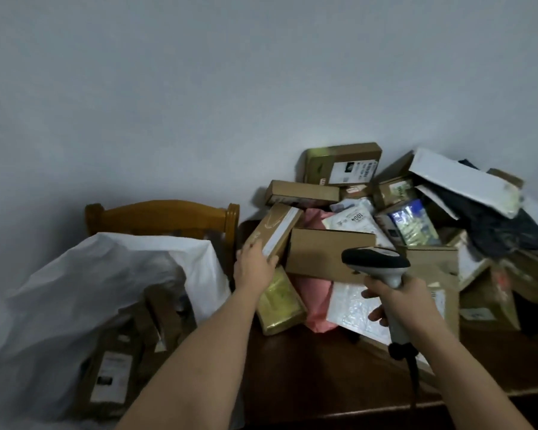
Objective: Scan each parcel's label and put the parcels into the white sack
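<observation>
Right hand (395,301) grips scanner (378,263), left hand (252,268) grasps box (275,229); dark table (308,367), grey wall (199,88).

sack (75,274) white, 8 o'clock | boxes (330,252) brown | mailer (316,305) pink | scanner (375,259) black-grey, 4 o'clock | table (308,367) dark brown | chair (162,215) amber
</observation>
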